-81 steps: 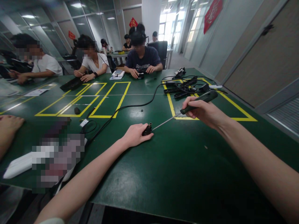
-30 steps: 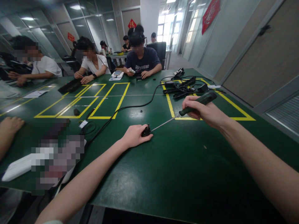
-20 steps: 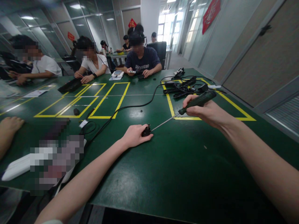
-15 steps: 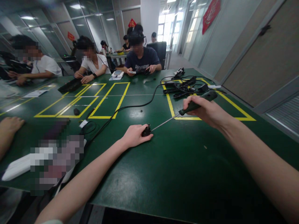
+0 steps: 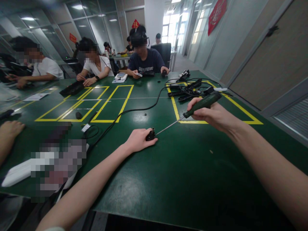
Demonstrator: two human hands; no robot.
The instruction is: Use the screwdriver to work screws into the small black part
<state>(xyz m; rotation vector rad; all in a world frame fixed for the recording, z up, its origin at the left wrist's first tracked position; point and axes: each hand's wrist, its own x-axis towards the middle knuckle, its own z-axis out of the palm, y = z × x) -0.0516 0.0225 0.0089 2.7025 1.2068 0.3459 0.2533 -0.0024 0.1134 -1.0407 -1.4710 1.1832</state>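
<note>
My left hand (image 5: pixel 139 140) rests on the green table (image 5: pixel 168 179), its fingers and thumb closed round a small black part (image 5: pixel 150 135) with a metal piece on top. My right hand (image 5: pixel 210 112) grips the dark green handle of a screwdriver (image 5: pixel 201 105). The thin metal shaft slants down to the left, and its tip meets the right side of the black part. What the tip touches there is too small to make out.
Black cables and devices (image 5: pixel 190 89) lie in a yellow taped frame. A black cable (image 5: pixel 141 109) crosses the table. White strip (image 5: pixel 26 166) and a person's hand (image 5: pixel 12 130) are at left; people sit opposite. A small dark piece (image 5: pixel 145 114) lies beyond my left hand.
The screwdriver handle has turned and risen slightly as my right hand's fingers shifted. My left hand and the black part stay put. The person opposite has moved a hand to the right.
</note>
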